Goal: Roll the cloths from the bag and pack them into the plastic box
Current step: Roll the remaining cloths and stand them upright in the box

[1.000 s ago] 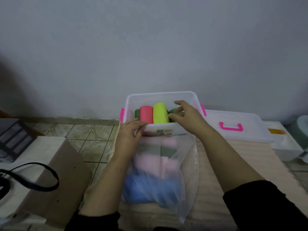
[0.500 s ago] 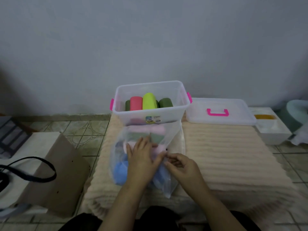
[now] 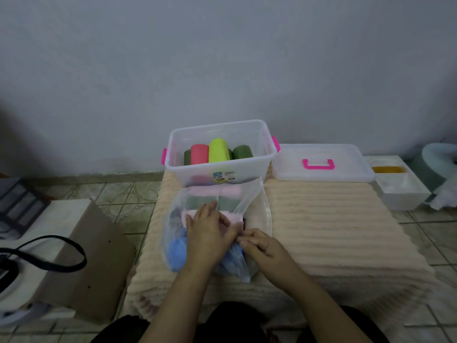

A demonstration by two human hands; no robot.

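A clear plastic box (image 3: 268,158) with pink latches stands at the far edge of a cream ribbed mat (image 3: 329,226). Inside it stand rolled cloths: a pink roll (image 3: 199,154), a yellow-green roll (image 3: 218,150) and dark green rolls (image 3: 241,151). In front of the box lies a clear plastic bag (image 3: 257,199) holding folded pink, green and blue cloths. My left hand (image 3: 206,233) lies flat on the bag, over a pink cloth (image 3: 235,220). My right hand (image 3: 262,246) pinches the bag's edge beside it.
The box's clear lid (image 3: 321,163) with a pink handle lies to the right of the box. A white container (image 3: 403,186) sits further right. A cardboard box (image 3: 94,258) and a black strap (image 3: 49,253) are on the left, on the tiled floor.
Both hands left the box's rim and came back to the bag. In the last half second they have barely shifted on it.
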